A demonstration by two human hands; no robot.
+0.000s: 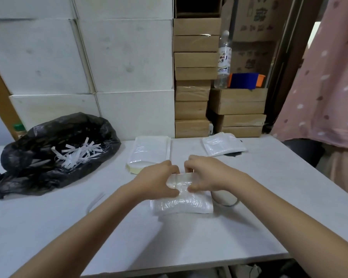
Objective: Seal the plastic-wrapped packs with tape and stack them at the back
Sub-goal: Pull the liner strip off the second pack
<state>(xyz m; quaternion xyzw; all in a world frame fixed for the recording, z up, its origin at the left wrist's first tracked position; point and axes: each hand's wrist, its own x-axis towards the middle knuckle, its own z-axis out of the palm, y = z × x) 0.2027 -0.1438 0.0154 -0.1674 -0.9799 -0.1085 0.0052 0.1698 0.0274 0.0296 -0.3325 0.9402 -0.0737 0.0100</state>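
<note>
A white plastic-wrapped pack (182, 204) lies flat in the middle of the grey table (269, 187). My left hand (156, 180) and my right hand (206, 174) both pinch the pack's folded flap at its far edge, thumbs pressed on the wrap. A roll of clear tape (225, 197) lies just right of the pack, under my right wrist. Another wrapped pack (223, 146) rests at the back right of the table. A stack of clear bags (149, 151) sits at the back centre.
A black rubbish bag (54, 153) with white paper strips fills the left of the table. White boxes (109, 67) and brown cartons (195, 77) line the wall behind. A water bottle (223, 61) stands on cartons. A person in pink clothing (325, 87) stands at the right.
</note>
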